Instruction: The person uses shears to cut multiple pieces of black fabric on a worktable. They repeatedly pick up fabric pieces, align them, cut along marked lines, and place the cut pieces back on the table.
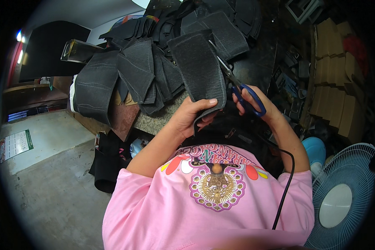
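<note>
My left hand (191,114) grips the near end of a long black fabric panel (199,66), thumb on top and fingers underneath. The panel stretches away from me over the work table, its near end curled down. In my right hand (254,102) is a pair of scissors (233,77) with blue handles, my fingers through the loops. The blades point up and to the left, along the panel's right edge. From here I cannot tell whether they are cutting into it. More black fabric pieces (136,68) lie fanned out in overlapping piles to the left.
A speckled table top (162,118) shows below the piles. Stacked brown cardboard pieces (331,83) stand at the right, above a large fan (341,200). A black cable (288,179) hangs past my right arm. A clear box (80,51) is at the far left.
</note>
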Action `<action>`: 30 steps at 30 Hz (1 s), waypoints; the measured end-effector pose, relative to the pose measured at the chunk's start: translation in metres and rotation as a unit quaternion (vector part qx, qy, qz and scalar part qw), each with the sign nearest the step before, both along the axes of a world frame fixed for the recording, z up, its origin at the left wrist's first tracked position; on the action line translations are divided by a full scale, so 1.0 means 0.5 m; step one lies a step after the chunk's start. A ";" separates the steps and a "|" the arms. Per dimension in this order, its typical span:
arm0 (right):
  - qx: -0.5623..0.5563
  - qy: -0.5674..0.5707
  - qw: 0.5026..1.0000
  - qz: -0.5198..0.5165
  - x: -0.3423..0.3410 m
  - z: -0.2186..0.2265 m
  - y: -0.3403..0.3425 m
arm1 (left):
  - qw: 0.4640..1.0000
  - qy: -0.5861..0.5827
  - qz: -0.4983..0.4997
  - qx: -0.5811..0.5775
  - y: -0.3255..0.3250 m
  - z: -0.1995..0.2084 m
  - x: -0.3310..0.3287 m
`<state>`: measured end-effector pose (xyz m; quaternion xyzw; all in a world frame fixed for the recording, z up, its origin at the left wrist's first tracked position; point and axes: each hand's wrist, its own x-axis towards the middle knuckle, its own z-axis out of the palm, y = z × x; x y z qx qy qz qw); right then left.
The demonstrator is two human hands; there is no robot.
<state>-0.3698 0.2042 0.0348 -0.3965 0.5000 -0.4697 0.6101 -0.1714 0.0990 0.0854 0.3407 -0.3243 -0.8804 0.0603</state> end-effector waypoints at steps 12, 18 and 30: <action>-0.026 -0.044 0.998 -0.028 0.000 0.045 -0.009 | 0.823 -0.091 0.084 -0.555 -0.021 -0.034 0.024; -0.036 -0.091 0.995 0.024 0.010 0.071 -0.001 | 0.920 0.033 0.030 -0.390 -0.050 -0.054 0.017; -0.045 -0.072 0.993 -0.081 0.005 0.087 -0.010 | 0.849 -0.020 -0.035 -0.526 -0.062 -0.044 0.025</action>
